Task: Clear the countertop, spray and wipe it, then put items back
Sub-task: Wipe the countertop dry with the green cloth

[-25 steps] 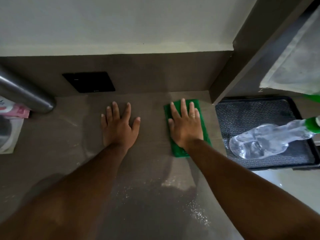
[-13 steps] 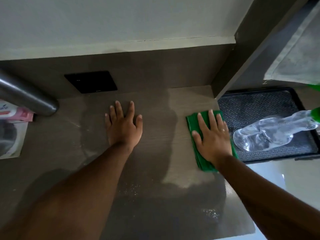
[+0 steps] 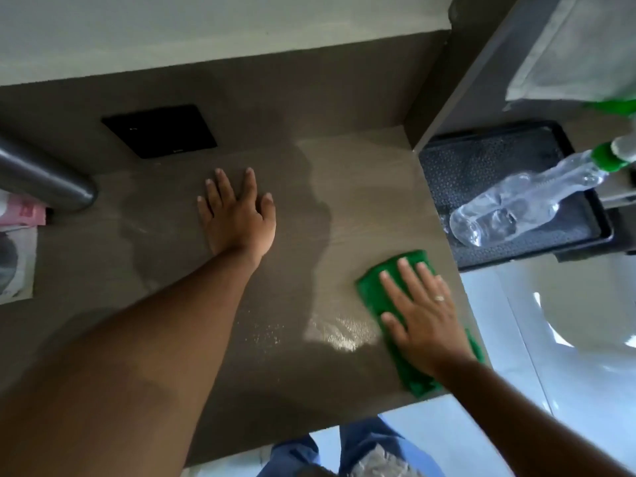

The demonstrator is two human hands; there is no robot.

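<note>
The brown countertop [image 3: 172, 270] is wet, with droplets and a shiny patch near its middle. My left hand [image 3: 239, 215] lies flat on it, fingers spread, holding nothing. Near the counter's right front corner my right hand [image 3: 421, 311] presses flat on a folded green cloth [image 3: 375, 287]. A clear spray bottle [image 3: 512, 208] with a green collar lies tilted on a black tray [image 3: 481, 163] to the right, apart from both hands.
A grey metal tube [image 3: 41, 180] juts in at the left, above a pink packet [image 3: 24, 213] and a paper sheet [image 3: 17, 266]. A black wall plate [image 3: 158, 130] sits on the backsplash. A dark partition [image 3: 444, 98] bounds the counter's right. Pale floor lies below.
My right hand has slid the green cloth from the back of the counter rightward and toward the front edge. The left hand has stayed flat in place.
</note>
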